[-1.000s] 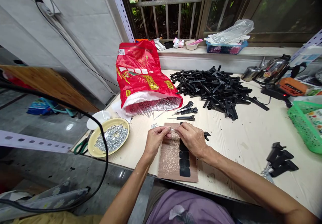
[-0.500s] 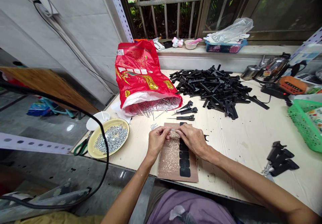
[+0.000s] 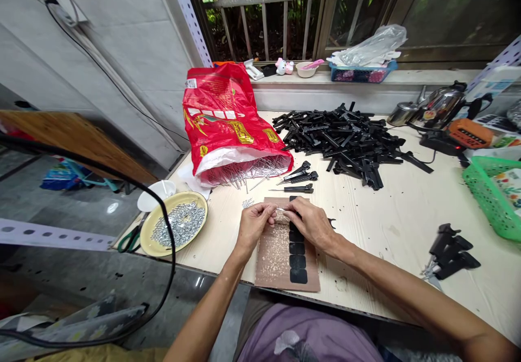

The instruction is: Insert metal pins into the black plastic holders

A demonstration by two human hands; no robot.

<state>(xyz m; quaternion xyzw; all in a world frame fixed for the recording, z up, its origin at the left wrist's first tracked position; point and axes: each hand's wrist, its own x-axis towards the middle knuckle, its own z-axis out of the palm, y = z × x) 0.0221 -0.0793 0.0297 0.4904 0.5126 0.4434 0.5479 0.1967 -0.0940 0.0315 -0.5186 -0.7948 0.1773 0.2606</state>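
Observation:
My left hand (image 3: 256, 221) and my right hand (image 3: 311, 220) meet over the far end of a brown board (image 3: 271, 275). Each is closed in a pinch on a thin metal pin (image 3: 280, 209), which bridges the small gap between the fingertips. Whatever else the right fingers cover is hidden. From behind the right hand sticks out the forked tip of a black plastic piece (image 3: 332, 223); I cannot tell whether it is held. Black square pads (image 3: 298, 261) run in a column along the board, beside a pale speckled patch. Just beyond lie several black handles with metal pins (image 3: 299, 189).
A red bag (image 3: 232, 118) spills metal pins behind the board. Black plastic parts (image 3: 342, 139) are heaped at the back. Left stands a yellow plate (image 3: 202, 229) of small metal pieces, near green-handled scissors (image 3: 131, 240). Right are black-handled pieces (image 3: 453, 256) and a green basket (image 3: 484, 199).
The view has shifted very slightly. Both hands keep the same pinch on the pin, with hardly any movement of the fingers.

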